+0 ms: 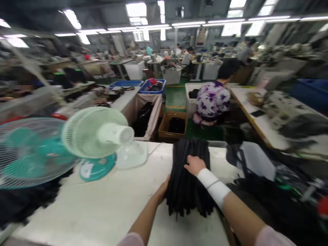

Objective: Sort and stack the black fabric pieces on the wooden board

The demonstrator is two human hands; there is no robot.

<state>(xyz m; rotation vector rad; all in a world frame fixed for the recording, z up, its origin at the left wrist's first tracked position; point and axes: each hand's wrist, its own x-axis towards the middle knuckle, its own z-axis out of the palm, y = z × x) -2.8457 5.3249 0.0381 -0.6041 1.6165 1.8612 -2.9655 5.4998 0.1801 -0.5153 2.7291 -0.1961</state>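
Note:
A thick bundle of black strips (188, 181), which look like fabric or zipper tape, lies lengthwise on the white tabletop (110, 205). My left hand (163, 189) grips its left side, the fingers partly hidden behind and under the strips. Across the top of the bundle is my right hand (196, 165), its fingers curled onto the strips and partly out of sight. A white band (214, 186) wraps my right wrist. The strips' near ends hang loose and uneven.
A pale green fan (94, 133) and a larger teal fan (38, 150) stand at the left. Dark cloth and bags (276, 198) crowd the right side. Beyond the table are a cardboard box (166, 124) and a seated person in a patterned top (212, 100).

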